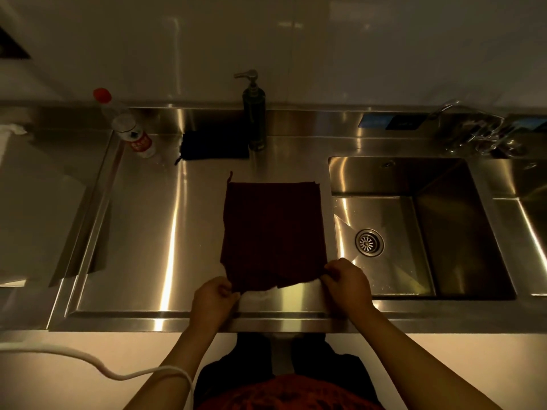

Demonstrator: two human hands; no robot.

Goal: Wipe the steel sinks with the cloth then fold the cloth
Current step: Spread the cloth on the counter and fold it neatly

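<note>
A dark maroon cloth point(273, 229) lies spread flat on the steel drainboard point(165, 232), just left of the steel sink point(381, 261). My left hand point(211, 300) pinches the cloth's near left corner. My right hand point(349, 284) pinches its near right corner. The near edge is lifted slightly off the steel between the two hands. A second sink point(532, 208) shows partly at the right edge.
A dark soap dispenser point(254, 113) stands behind the cloth, with a folded black cloth point(214, 145) to its left. A red-capped plastic bottle point(130, 128) stands at the back left. A tap point(473, 128) sits behind the sink. A white cable point(88, 362) runs along the lower left.
</note>
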